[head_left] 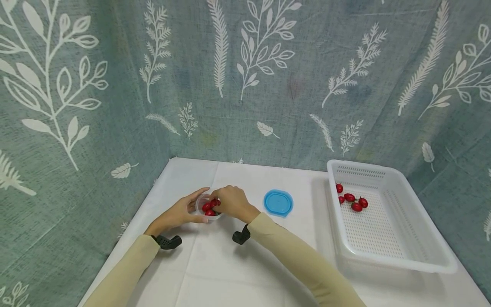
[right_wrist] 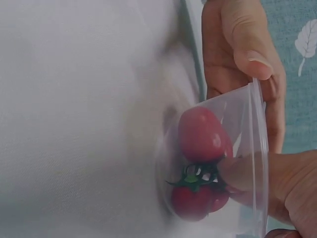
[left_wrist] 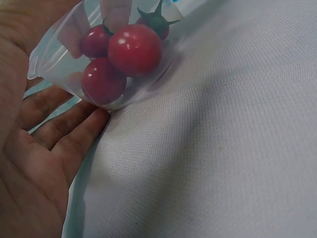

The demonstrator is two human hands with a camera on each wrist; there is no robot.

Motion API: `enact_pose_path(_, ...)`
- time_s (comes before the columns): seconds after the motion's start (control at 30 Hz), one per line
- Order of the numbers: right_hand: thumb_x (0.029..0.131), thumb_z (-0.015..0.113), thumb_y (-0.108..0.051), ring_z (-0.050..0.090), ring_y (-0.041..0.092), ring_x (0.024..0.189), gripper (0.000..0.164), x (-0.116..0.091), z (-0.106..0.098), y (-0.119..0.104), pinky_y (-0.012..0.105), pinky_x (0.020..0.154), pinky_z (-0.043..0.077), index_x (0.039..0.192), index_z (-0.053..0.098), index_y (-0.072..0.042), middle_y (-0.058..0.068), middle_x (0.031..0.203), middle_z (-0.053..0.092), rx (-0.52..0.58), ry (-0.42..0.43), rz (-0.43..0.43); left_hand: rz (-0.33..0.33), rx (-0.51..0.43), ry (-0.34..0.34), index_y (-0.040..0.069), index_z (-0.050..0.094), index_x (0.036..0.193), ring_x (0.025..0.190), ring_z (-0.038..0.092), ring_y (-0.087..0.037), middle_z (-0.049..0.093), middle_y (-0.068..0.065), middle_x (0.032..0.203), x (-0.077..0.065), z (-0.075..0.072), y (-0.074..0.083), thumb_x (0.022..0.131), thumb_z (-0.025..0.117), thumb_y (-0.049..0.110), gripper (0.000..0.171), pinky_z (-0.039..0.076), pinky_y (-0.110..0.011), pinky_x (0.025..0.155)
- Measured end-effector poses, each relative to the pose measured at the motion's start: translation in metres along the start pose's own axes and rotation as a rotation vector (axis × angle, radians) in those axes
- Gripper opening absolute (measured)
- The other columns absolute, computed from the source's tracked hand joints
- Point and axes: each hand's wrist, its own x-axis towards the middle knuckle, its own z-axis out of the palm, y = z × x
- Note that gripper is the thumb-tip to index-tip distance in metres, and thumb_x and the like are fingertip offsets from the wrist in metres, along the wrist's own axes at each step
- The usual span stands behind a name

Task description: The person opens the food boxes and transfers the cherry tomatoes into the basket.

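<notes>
A blue-green cloth curtain with white leaves hung across the top of the frame. A white cloth was spread below. On it, a blue plastic lid lay just right of the middle, and a white plastic basket with little holes stood at the right.

On the counter, the cup sits to the left, with the left hand around its left side and the right hand at its right, fingers inside among several tomatoes; right of the cup, just beyond the right hand, lies the lid; farther right stands the basket, five more tomatoes on its floor near the left wall, towards the back; the curtain hangs behind the counter and along both sides
</notes>
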Motion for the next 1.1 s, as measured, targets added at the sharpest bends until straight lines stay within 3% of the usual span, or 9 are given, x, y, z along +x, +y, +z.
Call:
enact_pose_path(0.33,0.088,0.082,-0.024,0.058,0.007,0.073,0.035,-0.002,-0.002,0.002,0.022,0.054,0.048,0.122,0.078,-0.018,-0.001,0.101,0.072,0.067,-0.008,0.036,-0.009,0.013,0.006,0.033,0.026,0.164,0.153,0.028,-0.032,0.025,-0.008,0.168,0.001,0.000,-0.001,0.082,0.090,0.029,0.105,0.033,-0.053,0.118)
enact_pose_path(0.8,0.088,0.085,-0.027,0.064,0.009,0.080,0.033,-0.009,-0.003,0.006,0.021,0.060,0.050,0.116,0.071,-0.019,-0.004,0.100,0.073,0.223,0.016,0.061,-0.026,0.044,0.015,0.035,0.026,0.164,0.153,0.025,-0.036,0.022,-0.009,0.169,0.001,0.000,-0.002,0.082,0.090,0.034,0.104,0.032,-0.058,0.118)
enact_pose_path(1.1,0.084,0.088,-0.030,0.063,0.005,0.078,0.029,-0.011,-0.003,0.008,0.019,0.061,0.049,0.101,0.069,-0.017,-0.005,0.099,0.073,0.287,0.025,0.069,-0.023,0.049,0.004,0.037,0.025,0.164,0.154,0.023,-0.036,0.024,-0.009,0.168,0.001,-0.001,-0.004,0.083,0.089,0.034,0.103,0.032,-0.059,0.117)
